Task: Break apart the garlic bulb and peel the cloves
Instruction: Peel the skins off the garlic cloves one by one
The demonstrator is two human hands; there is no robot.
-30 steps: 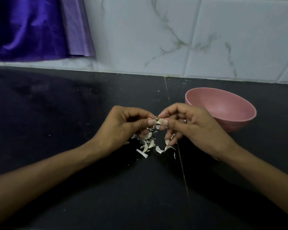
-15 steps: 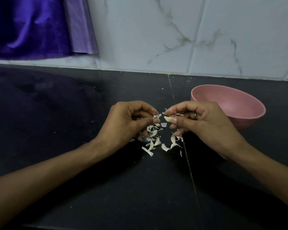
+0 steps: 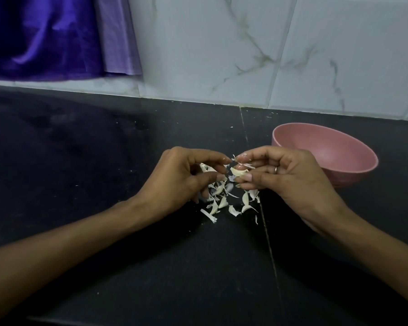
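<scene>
Right hand (image 3: 290, 182) pinches half-peeled clove (image 3: 238, 172) over counter (image 3: 104, 161); left hand (image 3: 181, 182) curled, holding pale piece, likely garlic; heap of skins (image 3: 224, 201) below suggests peeling well along; bowl (image 3: 353, 170) looks empty; remaining cloves unclear.

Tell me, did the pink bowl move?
No. The pink bowl keeps its spot just right of the countertop seam, near the tiled wall; only the camera's view shifted.
</scene>
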